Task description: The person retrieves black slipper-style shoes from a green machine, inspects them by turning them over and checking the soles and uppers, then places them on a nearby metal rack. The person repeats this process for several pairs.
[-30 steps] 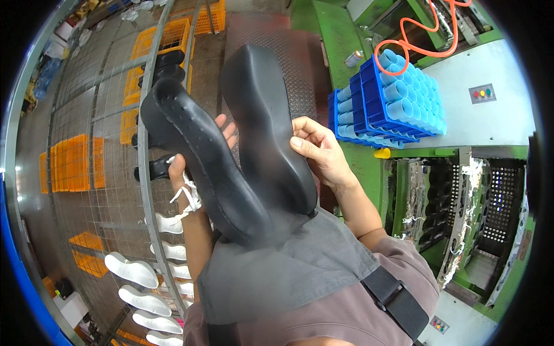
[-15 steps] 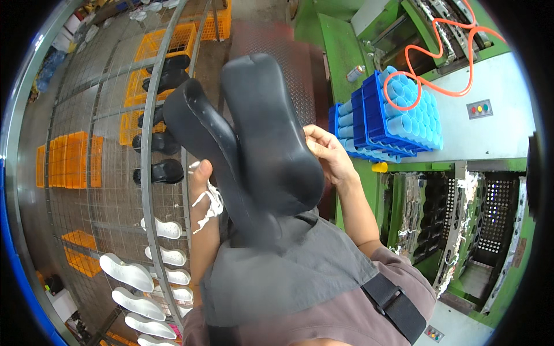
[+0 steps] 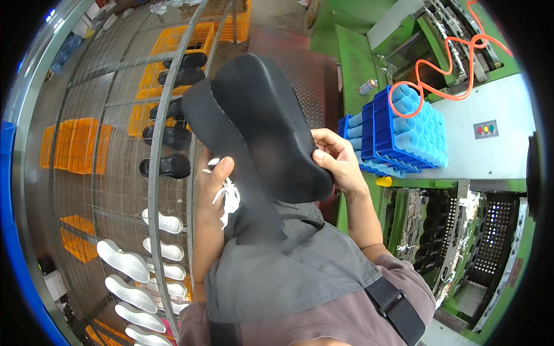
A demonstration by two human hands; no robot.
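Observation:
Two black, smooth shoe soles are held up before my chest, leaning against each other. The right-hand sole (image 3: 262, 115) overlaps part of the left-hand sole (image 3: 205, 112). My right hand (image 3: 340, 161) grips the right sole's edge near its wide lower end, thumb in front. At the left sole's side is my left hand (image 3: 216, 176), thumb up and its other fingers mostly hidden; it holds that sole. Thin white scrap strips (image 3: 229, 200) dangle from the left hand. The soles' lower ends blur against my grey apron (image 3: 277, 271).
A wire rack (image 3: 154, 190) on the left bears white soles (image 3: 122, 260) and black soles (image 3: 166, 137). Orange crates (image 3: 78, 147) stand beyond it. To the right are a blue crate (image 3: 375, 130) of light-blue cups, a green machine (image 3: 355, 69) and an orange hose (image 3: 421, 78).
The two soles have come closer together, the right one now covering more of the left. My right thumb has moved onto the sole's edge. The view has shifted slightly.

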